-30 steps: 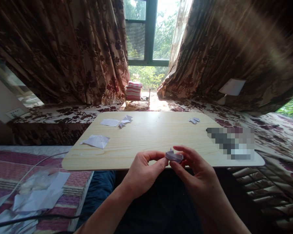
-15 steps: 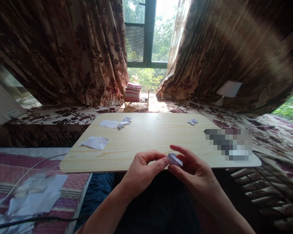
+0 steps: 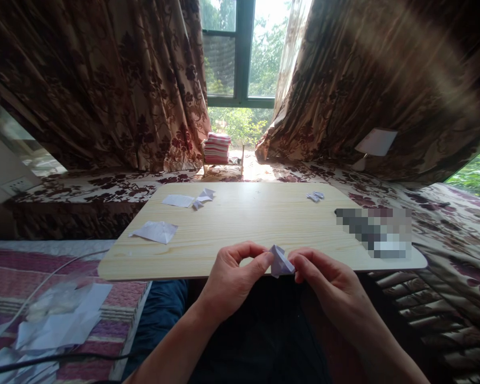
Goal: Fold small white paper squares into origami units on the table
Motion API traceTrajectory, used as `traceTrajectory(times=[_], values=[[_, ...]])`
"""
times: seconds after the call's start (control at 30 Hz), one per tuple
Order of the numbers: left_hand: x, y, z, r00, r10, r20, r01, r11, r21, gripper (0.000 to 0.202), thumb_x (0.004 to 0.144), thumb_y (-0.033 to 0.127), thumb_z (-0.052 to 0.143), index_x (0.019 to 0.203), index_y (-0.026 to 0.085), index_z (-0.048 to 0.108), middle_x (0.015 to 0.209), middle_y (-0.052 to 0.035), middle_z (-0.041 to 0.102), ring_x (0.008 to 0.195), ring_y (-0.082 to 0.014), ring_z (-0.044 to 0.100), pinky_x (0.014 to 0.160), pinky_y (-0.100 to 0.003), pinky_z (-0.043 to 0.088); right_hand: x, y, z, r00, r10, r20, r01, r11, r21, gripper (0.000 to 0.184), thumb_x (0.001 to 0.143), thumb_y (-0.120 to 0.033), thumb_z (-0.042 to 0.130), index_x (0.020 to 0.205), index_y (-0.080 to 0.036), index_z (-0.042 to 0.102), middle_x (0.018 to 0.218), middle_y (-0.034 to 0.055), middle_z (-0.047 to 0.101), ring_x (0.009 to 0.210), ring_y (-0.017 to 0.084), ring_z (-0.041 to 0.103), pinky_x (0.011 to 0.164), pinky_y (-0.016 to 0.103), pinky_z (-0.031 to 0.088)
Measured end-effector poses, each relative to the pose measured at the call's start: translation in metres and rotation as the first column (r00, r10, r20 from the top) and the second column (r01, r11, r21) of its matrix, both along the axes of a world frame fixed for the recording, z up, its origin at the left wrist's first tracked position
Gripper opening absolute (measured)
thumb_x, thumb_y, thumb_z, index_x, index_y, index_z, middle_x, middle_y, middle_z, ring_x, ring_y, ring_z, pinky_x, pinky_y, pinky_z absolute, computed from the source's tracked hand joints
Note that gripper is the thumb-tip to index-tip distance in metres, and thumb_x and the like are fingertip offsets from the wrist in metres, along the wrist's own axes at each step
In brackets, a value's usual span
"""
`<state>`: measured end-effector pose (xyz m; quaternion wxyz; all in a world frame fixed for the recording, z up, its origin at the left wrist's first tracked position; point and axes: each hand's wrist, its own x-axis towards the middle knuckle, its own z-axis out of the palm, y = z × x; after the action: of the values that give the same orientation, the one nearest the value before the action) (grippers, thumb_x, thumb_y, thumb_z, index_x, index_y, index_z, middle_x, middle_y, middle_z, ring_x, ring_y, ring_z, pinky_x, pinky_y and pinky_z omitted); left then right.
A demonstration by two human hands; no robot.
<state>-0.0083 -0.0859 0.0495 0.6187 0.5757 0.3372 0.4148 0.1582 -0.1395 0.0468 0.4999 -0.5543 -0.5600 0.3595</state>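
A small folded piece of pale purple paper (image 3: 280,261) is pinched between both hands at the near edge of a light wooden table (image 3: 240,224). My left hand (image 3: 232,280) grips its left side with thumb and forefinger. My right hand (image 3: 328,282) grips its right side, fingers curled in. On the table lie a creased white paper (image 3: 155,232) at the left, a flat sheet with a small folded piece (image 3: 190,201) at the far left, and a small crumpled piece (image 3: 316,196) at the far right.
A blurred-out object (image 3: 374,232) lies on the table's right end. Papers and a clear plastic bag (image 3: 52,320) sit on a striped bedspread at the lower left, with a cable across them. Brown floral curtains flank a window (image 3: 240,53); a striped cloth stack (image 3: 216,148) sits on the sill.
The folded paper has been turned from lying flat between my fingers to standing more upright. My right hand's fingers have curled in from stretched out. Both hands stay at the table's near edge.
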Motion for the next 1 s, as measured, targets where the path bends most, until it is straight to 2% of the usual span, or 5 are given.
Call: traceTrajectory(times=[0.13, 0.23, 0.37, 0.67, 1.0], values=[[0.002, -0.002, 0.002, 0.997, -0.039, 0.060, 0.043, 0.997, -0.056, 0.018, 0.080, 0.030, 0.067, 0.076, 0.013, 0.071, 0.072, -0.0014, 0.066, 0.069, -0.0111, 0.054, 0.071, -0.021, 0.043, -0.006, 0.001, -0.001, 1.000, 0.029, -0.006, -0.028, 0.999, 0.027, 0.027, 0.087, -0.043, 0.056, 0.074, -0.020, 0.062, 0.078, 0.0010, 0.065, 0.074, 0.015, 0.057, 0.067, 0.023, 0.044], [0.004, -0.002, 0.002, 0.988, -0.068, 0.138, 0.085, 0.989, -0.121, 0.021, 0.080, 0.032, 0.066, 0.072, 0.013, 0.070, 0.070, -0.0019, 0.065, 0.071, -0.0118, 0.055, 0.070, -0.022, 0.043, -0.008, 0.001, -0.002, 1.000, 0.015, -0.017, -0.014, 0.999, 0.043, 0.028, 0.087, -0.043, 0.056, 0.073, -0.020, 0.062, 0.077, 0.0010, 0.064, 0.074, 0.015, 0.057, 0.066, 0.024, 0.044], [0.006, -0.003, 0.000, 0.983, -0.058, 0.171, 0.084, 0.986, -0.145, 0.022, 0.080, 0.032, 0.067, 0.069, 0.013, 0.070, 0.069, -0.0016, 0.065, 0.070, -0.0112, 0.053, 0.070, -0.021, 0.042, -0.008, 0.001, -0.003, 1.000, 0.010, -0.014, -0.009, 0.998, 0.066, 0.023, 0.088, -0.040, 0.056, 0.079, -0.021, 0.064, 0.077, -0.0006, 0.062, 0.073, 0.013, 0.055, 0.067, 0.023, 0.043], [0.004, -0.005, -0.002, 0.991, -0.039, 0.125, 0.051, 0.994, -0.093, 0.021, 0.080, 0.033, 0.068, 0.073, 0.013, 0.071, 0.069, -0.0003, 0.062, 0.066, -0.0092, 0.049, 0.064, -0.020, 0.039, -0.012, 0.002, -0.005, 0.999, 0.011, -0.041, -0.005, 0.990, 0.139, 0.016, 0.089, -0.034, 0.057, 0.083, -0.021, 0.067, 0.083, -0.0006, 0.064, 0.080, 0.014, 0.059, 0.072, 0.023, 0.045], [0.006, -0.006, -0.005, 0.998, -0.002, 0.059, 0.003, 1.000, -0.024, 0.022, 0.083, 0.033, 0.064, 0.073, 0.013, 0.068, 0.068, -0.0003, 0.059, 0.065, -0.0092, 0.047, 0.064, -0.020, 0.039, -0.013, -0.002, -0.003, 0.999, -0.002, -0.037, 0.007, 0.991, 0.136, 0.015, 0.088, -0.032, 0.059, 0.081, -0.021, 0.066, 0.083, 0.0005, 0.064, 0.083, 0.016, 0.060, 0.075, 0.026, 0.045]])
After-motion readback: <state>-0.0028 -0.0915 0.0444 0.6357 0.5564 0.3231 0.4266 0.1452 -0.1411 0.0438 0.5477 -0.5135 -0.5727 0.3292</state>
